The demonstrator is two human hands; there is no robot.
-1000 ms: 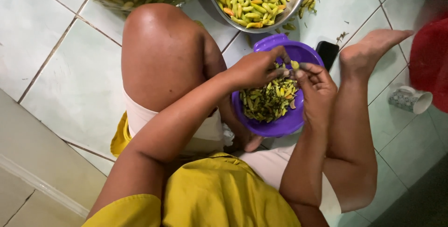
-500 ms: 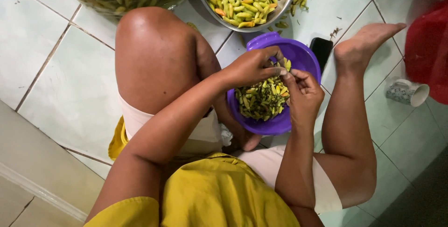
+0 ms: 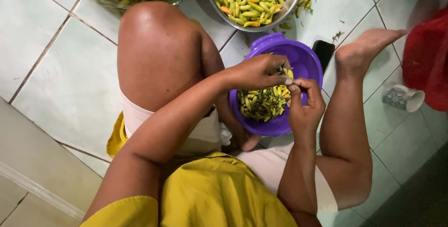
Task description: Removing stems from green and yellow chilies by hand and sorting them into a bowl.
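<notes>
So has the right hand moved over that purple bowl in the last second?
Yes. The right hand has drawn in towards the person, from the purple bowl's far rim to its middle, meeting the left hand.

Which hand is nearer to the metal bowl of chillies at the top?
Left. The left hand is over the purple bowl's upper rim, just below the metal bowl. The right hand sits lower, over the purple bowl's right side, farther away.

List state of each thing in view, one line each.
left hand: over purple bowl, pinching a chili
right hand: pinching the same chili
chili: held between both hands
purple bowl: on floor, part filled with stems and trimmings
metal bowl: full of chilies
cup: lying on its side
phone: flat, screen dark
</notes>
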